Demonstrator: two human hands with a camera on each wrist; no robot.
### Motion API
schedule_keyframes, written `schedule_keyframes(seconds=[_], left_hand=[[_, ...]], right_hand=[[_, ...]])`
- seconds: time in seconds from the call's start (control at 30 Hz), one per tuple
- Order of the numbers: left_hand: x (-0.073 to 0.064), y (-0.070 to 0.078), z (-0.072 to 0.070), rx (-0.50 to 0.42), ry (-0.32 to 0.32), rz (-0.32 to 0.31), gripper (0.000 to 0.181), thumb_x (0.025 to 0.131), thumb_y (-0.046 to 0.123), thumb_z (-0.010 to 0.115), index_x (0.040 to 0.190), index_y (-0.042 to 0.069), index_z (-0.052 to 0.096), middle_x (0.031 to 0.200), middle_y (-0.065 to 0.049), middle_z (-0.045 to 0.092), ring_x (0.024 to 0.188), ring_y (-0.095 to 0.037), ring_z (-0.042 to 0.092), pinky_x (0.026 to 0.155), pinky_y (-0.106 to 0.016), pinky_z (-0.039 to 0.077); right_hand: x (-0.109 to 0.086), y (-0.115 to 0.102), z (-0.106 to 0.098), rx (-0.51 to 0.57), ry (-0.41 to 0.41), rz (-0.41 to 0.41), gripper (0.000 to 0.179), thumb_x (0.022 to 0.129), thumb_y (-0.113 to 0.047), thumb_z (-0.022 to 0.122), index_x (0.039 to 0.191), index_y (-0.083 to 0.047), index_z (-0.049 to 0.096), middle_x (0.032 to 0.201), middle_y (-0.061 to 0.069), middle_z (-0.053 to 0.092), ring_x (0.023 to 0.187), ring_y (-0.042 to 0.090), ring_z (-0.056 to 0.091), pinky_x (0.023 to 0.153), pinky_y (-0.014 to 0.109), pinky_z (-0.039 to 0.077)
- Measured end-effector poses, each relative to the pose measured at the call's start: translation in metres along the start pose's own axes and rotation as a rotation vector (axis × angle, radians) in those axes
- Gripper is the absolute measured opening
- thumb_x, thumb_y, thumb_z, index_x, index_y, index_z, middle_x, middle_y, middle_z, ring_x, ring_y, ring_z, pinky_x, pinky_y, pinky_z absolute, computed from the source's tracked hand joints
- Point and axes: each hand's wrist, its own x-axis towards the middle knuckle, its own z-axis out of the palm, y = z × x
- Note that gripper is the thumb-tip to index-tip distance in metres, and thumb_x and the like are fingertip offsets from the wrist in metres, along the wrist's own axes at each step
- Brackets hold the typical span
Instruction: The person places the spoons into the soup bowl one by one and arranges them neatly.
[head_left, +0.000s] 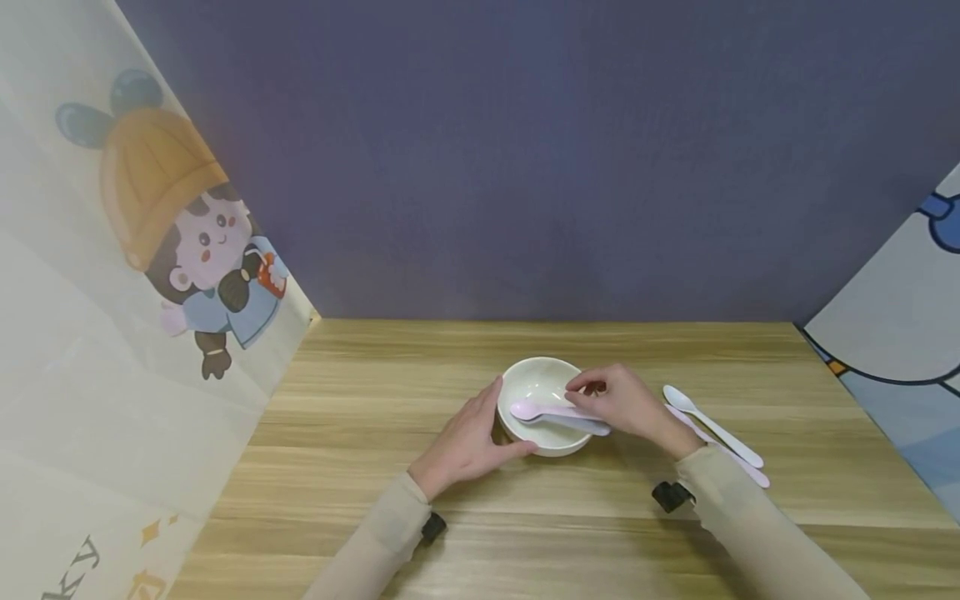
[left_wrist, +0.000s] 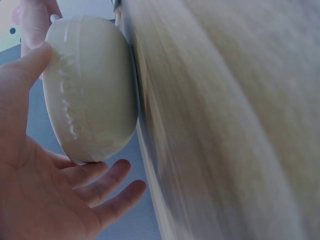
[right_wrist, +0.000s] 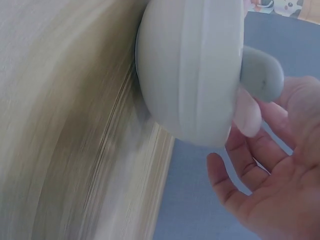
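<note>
A white bowl [head_left: 542,372] stands on the wooden table. My left hand [head_left: 468,437] grips it from the left, thumb at the near rim and fingers spread along the far side. Raised lettering shows on the bowl's wall in the left wrist view. Two spoons lie in the bowl, a pink spoon [head_left: 528,410] partly over a grey-lavender spoon [head_left: 592,427], their handles reaching past the right rim. Over that rim is my right hand [head_left: 618,400], fingers loosely bent beside the pink handle end [right_wrist: 248,116]. Thumb and forefinger tips come close together above the bowl, nothing visible between them.
Right of the bowl, a white spoon [head_left: 723,429] and another pink spoon [head_left: 753,475] lie side by side, partly behind the right forearm. A dark blue panel [head_left: 555,167] closes off the table's back. Printed panels [head_left: 135,400] flank it left and right.
</note>
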Motion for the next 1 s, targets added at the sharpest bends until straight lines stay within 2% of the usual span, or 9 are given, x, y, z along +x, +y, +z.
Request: schedule_keyframes(seconds=[0.2, 0.43, 0.7, 1.0], left_hand=[[-0.001, 0.000, -0.001, 0.007, -0.002, 0.000, 0.120, 0.089, 0.079, 0.067, 0.172, 0.010, 0.014, 0.175, -0.011, 0.031, 0.158, -0.030, 0.038, 0.129, -0.049, 0.036], [-0.002, 0.000, 0.000, -0.006, -0.001, 0.000, 0.119, 0.090, 0.076, 0.069, 0.173, 0.013, 0.012, 0.176, -0.010, 0.030, 0.159, -0.030, 0.037, 0.129, -0.050, 0.036], [0.000, -0.001, 0.001, 0.007, 0.007, 0.000, 0.119, 0.088, 0.080, 0.066, 0.173, 0.017, 0.011, 0.176, -0.009, 0.031, 0.158, -0.029, 0.039, 0.128, -0.049, 0.038], [0.000, 0.000, 0.001, -0.001, 0.007, 0.000, 0.119, 0.089, 0.079, 0.067, 0.173, 0.015, 0.013, 0.175, -0.009, 0.032, 0.157, -0.030, 0.040, 0.128, -0.049, 0.039]], right_hand=[[-0.004, 0.003, -0.003, 0.011, 0.041, 0.026, 0.011, 0.095, -0.019, 0.081, 0.102, -0.013, 0.086, 0.088, -0.001, 0.080, 0.080, 0.010, 0.068, 0.072, 0.023, 0.055], [-0.009, 0.008, -0.005, 0.030, 0.076, 0.054, 0.014, 0.094, -0.019, 0.082, 0.104, -0.010, 0.086, 0.091, 0.001, 0.081, 0.081, 0.011, 0.070, 0.075, 0.022, 0.058], [-0.014, 0.015, -0.010, 0.072, 0.089, 0.074, 0.018, 0.097, -0.021, 0.080, 0.109, -0.008, 0.085, 0.100, 0.007, 0.082, 0.084, 0.015, 0.072, 0.072, 0.021, 0.057], [-0.016, 0.020, -0.009, 0.085, 0.106, 0.085, 0.018, 0.098, -0.022, 0.078, 0.109, -0.009, 0.085, 0.104, 0.009, 0.083, 0.084, 0.014, 0.072, 0.071, 0.021, 0.058]])
